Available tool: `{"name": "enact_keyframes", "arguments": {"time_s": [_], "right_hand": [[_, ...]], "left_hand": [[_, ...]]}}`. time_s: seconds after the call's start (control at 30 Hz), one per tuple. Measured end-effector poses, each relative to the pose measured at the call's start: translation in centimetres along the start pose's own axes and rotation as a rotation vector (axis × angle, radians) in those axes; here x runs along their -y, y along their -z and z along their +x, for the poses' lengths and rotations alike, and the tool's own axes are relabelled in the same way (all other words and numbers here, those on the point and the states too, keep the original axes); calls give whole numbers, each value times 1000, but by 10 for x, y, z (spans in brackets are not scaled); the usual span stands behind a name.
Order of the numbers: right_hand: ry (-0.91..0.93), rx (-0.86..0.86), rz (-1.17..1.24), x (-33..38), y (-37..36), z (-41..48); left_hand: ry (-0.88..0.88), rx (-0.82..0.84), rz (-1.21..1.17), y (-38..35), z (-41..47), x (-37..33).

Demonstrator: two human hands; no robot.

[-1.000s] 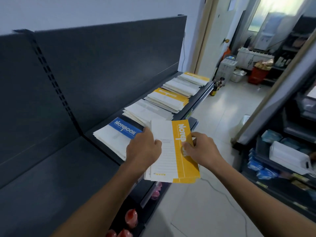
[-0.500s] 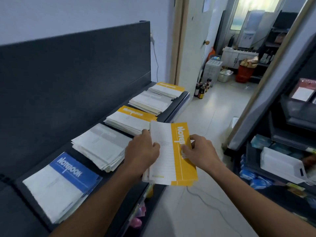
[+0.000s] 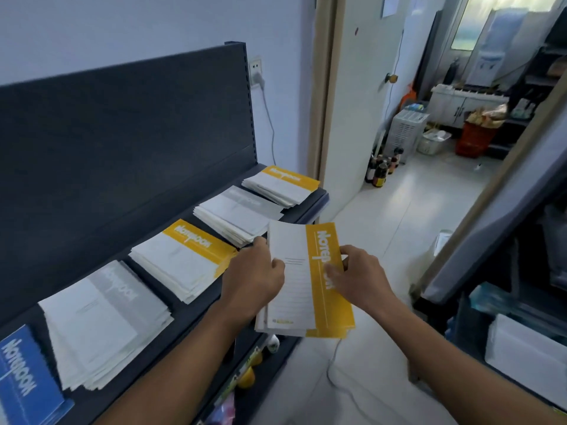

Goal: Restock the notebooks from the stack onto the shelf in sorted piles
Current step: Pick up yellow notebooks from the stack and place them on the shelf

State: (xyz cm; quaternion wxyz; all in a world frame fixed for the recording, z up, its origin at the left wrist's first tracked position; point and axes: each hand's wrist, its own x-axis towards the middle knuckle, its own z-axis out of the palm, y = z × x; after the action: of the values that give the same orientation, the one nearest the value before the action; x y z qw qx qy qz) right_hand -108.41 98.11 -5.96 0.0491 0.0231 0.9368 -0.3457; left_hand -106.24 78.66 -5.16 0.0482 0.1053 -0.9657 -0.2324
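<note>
I hold a small stack of notebooks point(image 3: 310, 289) in front of the shelf edge; its top one is white with a yellow band. My left hand point(image 3: 253, 280) grips the stack's left edge, and my right hand point(image 3: 359, 277) grips the yellow right edge with the thumb on top. On the dark shelf point(image 3: 190, 314) lie sorted piles: a blue pile point(image 3: 24, 381) at the near left, a grey pile point(image 3: 101, 320), a yellow pile point(image 3: 184, 259), another grey pile point(image 3: 236, 216) and a far yellow pile point(image 3: 282, 185).
The shelf's dark back panel point(image 3: 122, 133) rises behind the piles. A white cable point(image 3: 337, 372) runs over the tiled floor. Bottles point(image 3: 382, 170) stand by the doorway. Another shelving unit point(image 3: 506, 302) with packaged goods stands at the right. Coloured items sit on the lower shelf point(image 3: 245, 375).
The view has swung along the shelf towards the doorway, so the blue pile has slid to the lower left. Both hands still hold the notebook stack the same way.
</note>
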Motion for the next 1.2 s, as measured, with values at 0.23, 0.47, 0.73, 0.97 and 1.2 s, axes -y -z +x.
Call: {"name": "enact_keyframes", "arguments": {"time_s": [0.23, 0.47, 0.73, 0.97, 1.2], "right_hand": [[8, 32, 5, 0, 13, 98], [41, 48, -30, 10, 20, 194], [124, 98, 32, 25, 9, 272], [252, 216, -17, 27, -5, 348], [396, 347, -40, 30, -13, 430]], "left_hand": [[33, 28, -44, -17, 87, -28], [83, 22, -60, -27, 168, -48], [206, -11, -118, -36, 216, -48], [376, -72, -144, -58, 254, -54], [561, -186, -203, -85, 291, -65]]}}
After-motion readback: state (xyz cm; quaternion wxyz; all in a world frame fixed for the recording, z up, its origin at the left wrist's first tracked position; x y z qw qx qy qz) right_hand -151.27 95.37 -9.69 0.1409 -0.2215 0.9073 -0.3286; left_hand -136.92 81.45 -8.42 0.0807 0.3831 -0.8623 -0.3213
